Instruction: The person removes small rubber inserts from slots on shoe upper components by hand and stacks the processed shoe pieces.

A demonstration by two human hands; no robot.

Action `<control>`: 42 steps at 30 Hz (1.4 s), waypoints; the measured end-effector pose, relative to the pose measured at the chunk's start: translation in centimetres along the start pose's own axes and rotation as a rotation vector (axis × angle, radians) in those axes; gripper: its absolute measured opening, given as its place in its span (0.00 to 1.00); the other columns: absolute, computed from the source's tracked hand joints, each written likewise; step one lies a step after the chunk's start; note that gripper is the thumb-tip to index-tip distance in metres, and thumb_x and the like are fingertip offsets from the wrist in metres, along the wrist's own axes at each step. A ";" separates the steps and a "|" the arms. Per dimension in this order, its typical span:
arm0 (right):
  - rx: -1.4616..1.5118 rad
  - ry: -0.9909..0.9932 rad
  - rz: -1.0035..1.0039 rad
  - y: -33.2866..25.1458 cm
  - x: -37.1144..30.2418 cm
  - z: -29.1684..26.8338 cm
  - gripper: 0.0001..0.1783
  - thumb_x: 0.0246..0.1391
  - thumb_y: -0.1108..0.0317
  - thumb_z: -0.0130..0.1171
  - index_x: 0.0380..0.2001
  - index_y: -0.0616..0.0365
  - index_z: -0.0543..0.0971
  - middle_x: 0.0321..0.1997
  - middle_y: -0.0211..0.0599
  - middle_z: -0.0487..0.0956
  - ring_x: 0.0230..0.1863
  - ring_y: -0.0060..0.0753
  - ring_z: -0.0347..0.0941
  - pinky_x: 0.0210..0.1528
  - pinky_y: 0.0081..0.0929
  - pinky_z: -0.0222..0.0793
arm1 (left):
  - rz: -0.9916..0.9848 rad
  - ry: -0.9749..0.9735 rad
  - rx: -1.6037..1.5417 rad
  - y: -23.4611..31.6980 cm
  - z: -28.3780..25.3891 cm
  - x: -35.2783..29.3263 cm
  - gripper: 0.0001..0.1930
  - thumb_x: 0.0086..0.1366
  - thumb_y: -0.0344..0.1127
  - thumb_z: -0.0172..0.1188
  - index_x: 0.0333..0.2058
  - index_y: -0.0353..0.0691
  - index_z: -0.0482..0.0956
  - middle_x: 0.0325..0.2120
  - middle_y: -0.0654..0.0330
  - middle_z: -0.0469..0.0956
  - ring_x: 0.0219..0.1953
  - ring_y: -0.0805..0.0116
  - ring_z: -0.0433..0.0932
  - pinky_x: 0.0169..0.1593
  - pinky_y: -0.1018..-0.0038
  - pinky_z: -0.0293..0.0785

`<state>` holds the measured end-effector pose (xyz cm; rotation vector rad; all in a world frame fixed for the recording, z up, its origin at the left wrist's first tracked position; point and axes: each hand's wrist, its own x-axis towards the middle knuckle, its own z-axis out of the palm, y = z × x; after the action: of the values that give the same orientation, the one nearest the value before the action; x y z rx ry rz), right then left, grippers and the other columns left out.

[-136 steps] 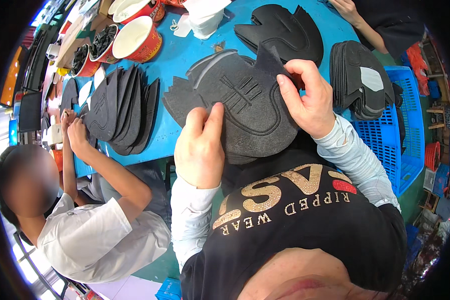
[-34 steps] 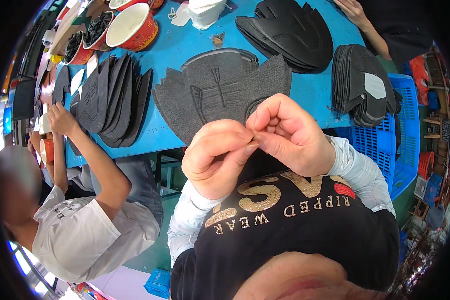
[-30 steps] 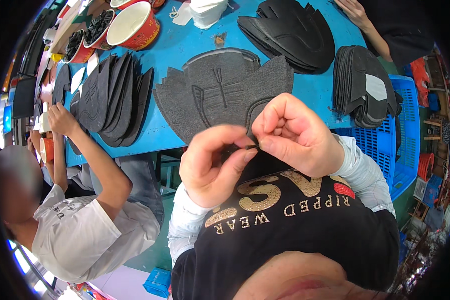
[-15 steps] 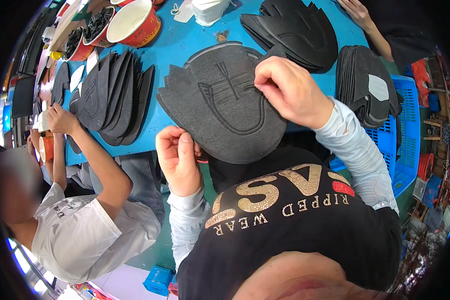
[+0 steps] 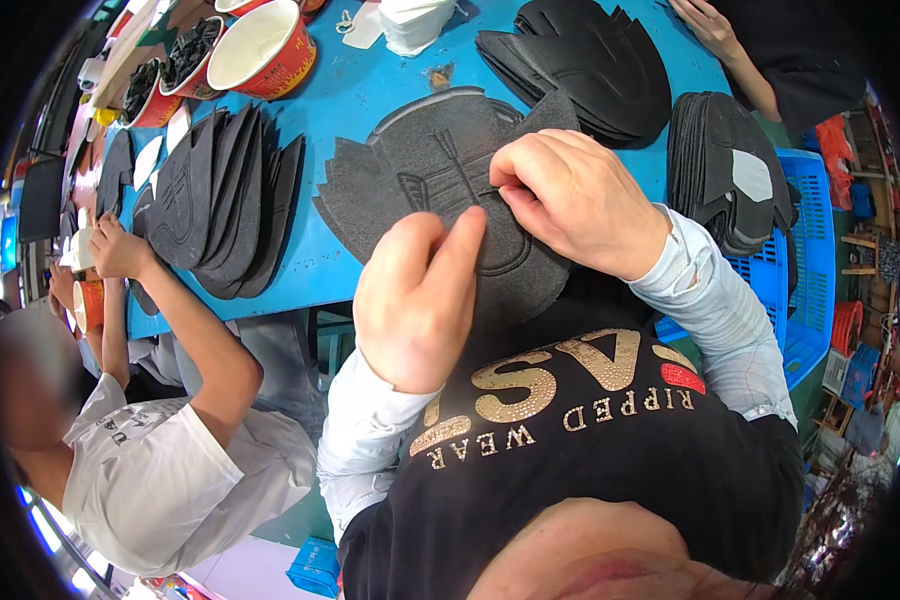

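Observation:
A dark grey felt-like piece [image 5: 400,170], with moulded grooves, a curved lower edge and jagged side flaps, lies at the front edge of the blue table. Over its middle is my right hand [image 5: 582,205], thumb and forefinger pinched beside the central grooves. My left hand [image 5: 415,305] covers the piece's lower left part, its forefinger and thumb drawn together near the central groove. Whatever either pinch holds is too small or hidden to make out.
Stacks of similar dark pieces lie left [image 5: 210,200], far [image 5: 595,70] and right [image 5: 725,170] on the blue table [image 5: 315,250]. Paper tubs [image 5: 270,55] stand far left. A co-worker [image 5: 170,450] sits at left; another person's hand [image 5: 710,28] is far right, above a blue crate [image 5: 810,270].
My left hand has moved from the piece's lower left edge up and right onto its middle. My right hand has shifted slightly left, toward the central groove.

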<state>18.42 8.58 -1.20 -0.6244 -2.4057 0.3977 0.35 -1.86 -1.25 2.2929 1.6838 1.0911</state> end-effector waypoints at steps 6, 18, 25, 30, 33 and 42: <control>0.045 -0.057 0.007 0.4 -0.1 -0.1 0.11 0.49 0.76 0.60 0.35 0.59 0.71 0.31 0.40 0.77 0.36 0.49 0.78 0.38 0.41 0.73 | 0.004 -0.095 0.082 -0.2 1.2 0.9 0.22 0.48 0.16 0.62 0.45 0.35 0.82 0.32 0.55 0.73 0.32 0.58 0.77 0.35 0.67 0.75; -0.065 -0.011 -0.049 0.7 -1.5 -0.5 0.07 0.46 0.73 0.61 0.32 0.59 0.80 0.36 0.36 0.75 0.38 0.39 0.75 0.40 0.33 0.72 | 0.086 -0.073 0.185 -0.6 1.8 0.9 0.19 0.53 0.25 0.60 0.46 0.33 0.80 0.30 0.59 0.68 0.29 0.63 0.72 0.32 0.69 0.73; -0.120 0.015 -0.072 1.5 -2.3 -0.4 0.12 0.46 0.73 0.61 0.37 0.58 0.83 0.39 0.34 0.77 0.40 0.37 0.75 0.41 0.32 0.72 | 0.007 -0.162 0.168 0.1 1.2 1.3 0.22 0.48 0.16 0.61 0.45 0.34 0.82 0.33 0.53 0.73 0.35 0.56 0.77 0.38 0.67 0.75; 0.256 0.166 0.134 -1.5 -3.1 -1.9 0.14 0.47 0.80 0.67 0.40 0.60 0.82 0.39 0.38 0.82 0.37 0.39 0.80 0.38 0.28 0.76 | -0.227 0.150 -0.634 0.0 0.7 -1.5 0.13 0.54 0.14 0.64 0.38 0.33 0.80 0.36 0.56 0.78 0.38 0.64 0.78 0.41 0.74 0.74; 0.698 0.131 0.210 -3.8 -3.5 -1.1 0.10 0.51 0.78 0.67 0.38 0.59 0.81 0.37 0.37 0.83 0.38 0.34 0.81 0.39 0.26 0.76 | -0.302 0.131 -1.015 1.3 0.8 -2.1 0.11 0.57 0.15 0.65 0.37 0.35 0.79 0.37 0.56 0.79 0.39 0.68 0.77 0.43 0.74 0.73; 0.912 0.045 0.294 -4.4 -3.8 0.2 0.12 0.54 0.78 0.65 0.41 0.59 0.75 0.37 0.33 0.81 0.39 0.25 0.80 0.42 0.24 0.76 | -0.353 0.161 -1.275 1.1 1.4 -3.0 0.11 0.59 0.15 0.64 0.39 0.33 0.78 0.39 0.54 0.79 0.40 0.68 0.78 0.45 0.74 0.75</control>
<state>19.50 2.85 -1.33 -0.5291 -1.7942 1.4618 1.68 -4.47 -3.26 1.0789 0.8445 1.5873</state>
